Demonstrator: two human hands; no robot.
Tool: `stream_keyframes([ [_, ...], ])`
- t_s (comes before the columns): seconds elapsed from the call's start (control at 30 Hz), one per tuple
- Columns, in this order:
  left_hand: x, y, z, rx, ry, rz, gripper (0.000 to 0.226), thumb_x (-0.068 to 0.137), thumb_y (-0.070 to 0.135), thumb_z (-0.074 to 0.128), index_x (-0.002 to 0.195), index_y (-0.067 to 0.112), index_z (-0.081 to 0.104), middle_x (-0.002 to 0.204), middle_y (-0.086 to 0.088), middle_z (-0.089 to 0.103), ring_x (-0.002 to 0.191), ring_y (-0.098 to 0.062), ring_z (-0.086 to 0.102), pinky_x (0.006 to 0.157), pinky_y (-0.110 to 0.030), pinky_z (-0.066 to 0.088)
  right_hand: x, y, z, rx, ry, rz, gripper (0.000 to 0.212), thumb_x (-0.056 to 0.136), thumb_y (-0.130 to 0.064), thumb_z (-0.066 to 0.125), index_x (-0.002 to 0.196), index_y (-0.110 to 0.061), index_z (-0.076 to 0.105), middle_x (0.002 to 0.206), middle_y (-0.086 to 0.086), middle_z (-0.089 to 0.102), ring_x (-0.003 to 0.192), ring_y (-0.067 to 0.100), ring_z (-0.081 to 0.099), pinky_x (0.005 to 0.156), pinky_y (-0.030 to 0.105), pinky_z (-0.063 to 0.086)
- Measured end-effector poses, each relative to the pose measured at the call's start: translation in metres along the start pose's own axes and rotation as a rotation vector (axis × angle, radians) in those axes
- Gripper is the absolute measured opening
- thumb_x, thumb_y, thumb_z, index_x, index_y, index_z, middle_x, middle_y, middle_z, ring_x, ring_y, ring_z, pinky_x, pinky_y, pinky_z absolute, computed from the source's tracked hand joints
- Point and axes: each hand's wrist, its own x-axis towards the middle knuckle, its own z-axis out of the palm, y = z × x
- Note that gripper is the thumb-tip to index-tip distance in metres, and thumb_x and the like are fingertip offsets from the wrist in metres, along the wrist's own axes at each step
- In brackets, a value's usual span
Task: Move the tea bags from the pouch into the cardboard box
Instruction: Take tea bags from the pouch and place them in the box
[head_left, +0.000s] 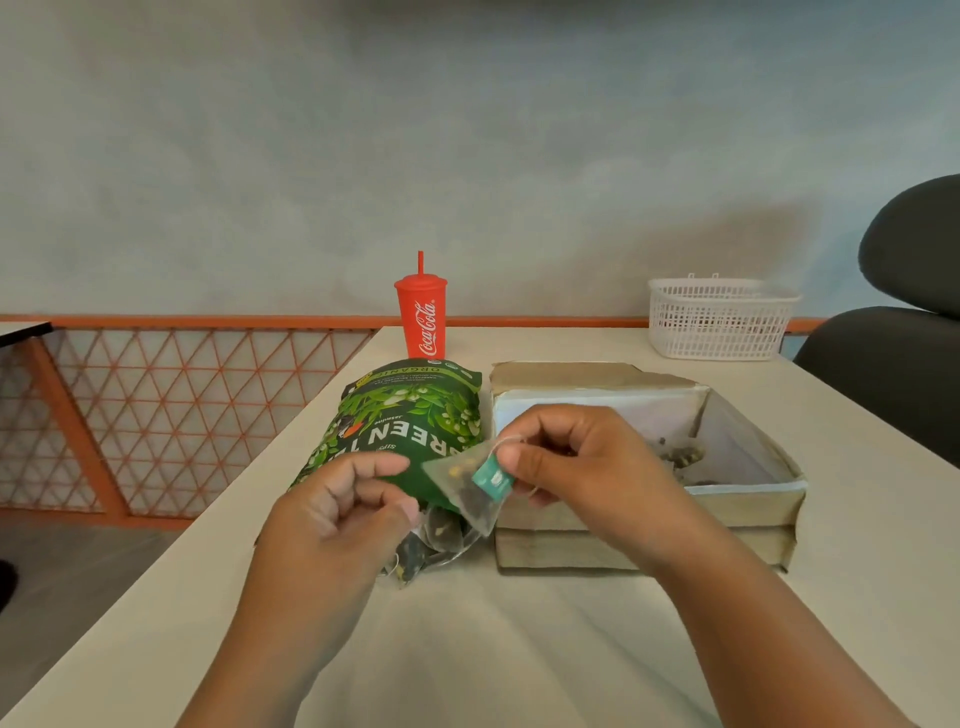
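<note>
Tea bag: pinched by curled fingers of right hand, between pouch and cardboard box; left hand grips pouch.

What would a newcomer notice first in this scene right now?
The right hand pinches a tea bag by its teal tag, mid-frame between the green pouch, held by the left hand, and the open cardboard box. Behind them stands a bright red cup with a straw.
</note>
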Motion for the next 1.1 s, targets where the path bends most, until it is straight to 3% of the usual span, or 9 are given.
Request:
stream_keyframes([
  [0.07, 0.003, -0.014, -0.001, 0.226, 0.055, 0.006, 0.028, 0.075, -0.001, 0.070, 0.085, 0.024, 0.065, 0.067, 0.001, 0.065, 0.054, 0.000, 0.054, 0.054, -0.010, 0.044, 0.004, -0.001, -0.016, -0.048, 0.126, 0.000, 0.018, 0.085, -0.014, 0.063, 0.071, -0.024, 0.068, 0.067, -0.001, 0.064, 0.061, 0.007, 0.057, 0.058, 0.019, 0.051],
  [0.2, 0.005, -0.037, -0.002, 0.720, 0.077, -0.008, 0.030, 0.078, 0.017, 0.069, 0.106, 0.028, 0.064, 0.099, 0.009, 0.063, 0.084, -0.007, 0.059, 0.072, -0.022, 0.046, 0.016, 0.001, -0.049, -0.205, 0.394, -0.015, 0.019, 0.087, -0.016, 0.062, 0.070, -0.023, 0.067, 0.066, 0.000, 0.065, 0.062, 0.010, 0.057, 0.066, 0.033, 0.053],
  [0.33, 0.008, -0.044, 0.002, 0.946, -0.022, -0.050, 0.046, 0.080, 0.031, 0.066, 0.124, 0.036, 0.053, 0.118, 0.008, 0.057, 0.099, -0.012, 0.057, 0.080, -0.024, 0.044, 0.027, 0.015, -0.066, -0.328, 0.441, 0.042, 0.024, 0.087, -0.017, 0.062, 0.065, -0.027, 0.065, 0.062, -0.001, 0.062, 0.063, 0.018, 0.056, 0.074, 0.041, 0.053],
  [0.5, 0.013, -0.047, 0.007, 0.946, 0.014, -0.046, 0.030, 0.084, 0.022, 0.062, 0.113, 0.033, 0.065, 0.100, 0.006, 0.067, 0.095, -0.015, 0.060, 0.073, -0.023, 0.042, 0.039, 0.025, -0.063, -0.395, 0.388, 0.110, 0.020, 0.089, -0.019, 0.059, 0.070, -0.024, 0.065, 0.061, -0.004, 0.062, 0.061, 0.013, 0.057, 0.056, 0.022, 0.045],
  [0.6, 0.014, -0.044, 0.009, 0.989, 0.006, -0.044, 0.022, 0.085, 0.021, 0.060, 0.101, 0.032, 0.071, 0.097, 0.008, 0.069, 0.092, -0.015, 0.061, 0.068, -0.022, 0.040, 0.056, 0.029, -0.058, -0.432, 0.408, 0.129, 0.022, 0.088, -0.017, 0.060, 0.067, -0.024, 0.063, 0.065, -0.004, 0.065, 0.074, 0.019, 0.066, 0.065, 0.025, 0.049],
  [0.67, 0.014, -0.042, 0.007, 0.980, 0.011, -0.056, 0.018, 0.085, 0.020, 0.061, 0.089, 0.033, 0.072, 0.088, 0.012, 0.068, 0.086, -0.013, 0.061, 0.067, -0.022, 0.041, 0.068, 0.031, -0.053, -0.453, 0.367, 0.170, 0.013, 0.087, -0.014, 0.058, 0.080, -0.020, 0.067, 0.077, 0.000, 0.068, 0.078, 0.020, 0.065, 0.067, 0.025, 0.048],
  [0.77, 0.014, -0.038, 0.000, 0.837, 0.065, -0.085, 0.033, 0.080, 0.015, 0.068, 0.066, 0.044, 0.063, 0.074, 0.016, 0.065, 0.076, -0.009, 0.060, 0.064, -0.022, 0.041, 0.078, 0.035, -0.048, -0.466, 0.314, 0.181, 0.021, 0.088, -0.011, 0.052, 0.103, -0.018, 0.066, 0.094, -0.001, 0.065, 0.080, 0.016, 0.060, 0.063, 0.020, 0.043],
  [0.97, 0.015, -0.015, -0.015, 0.456, 0.119, -0.064, 0.042, 0.072, 0.004, 0.075, 0.055, 0.042, 0.070, 0.063, 0.003, 0.070, 0.058, -0.019, 0.059, 0.059, -0.023, 0.043, 0.077, 0.018, -0.048, -0.303, 0.320, 0.072, 0.015, 0.084, -0.012, 0.060, 0.088, -0.026, 0.064, 0.077, -0.002, 0.064, 0.078, 0.019, 0.062, 0.077, 0.031, 0.052],
  [1.1, 0.013, 0.006, -0.006, 0.248, 0.112, -0.007, 0.038, 0.073, 0.000, 0.072, 0.057, 0.034, 0.073, 0.069, -0.009, 0.070, 0.051, -0.008, 0.055, 0.054, -0.016, 0.044, 0.065, -0.013, -0.037, -0.234, 0.014, -0.026, 0.014, 0.083, -0.016, 0.065, 0.088, -0.029, 0.067, 0.084, -0.003, 0.064, 0.075, 0.009, 0.062, 0.072, 0.028, 0.053],
])
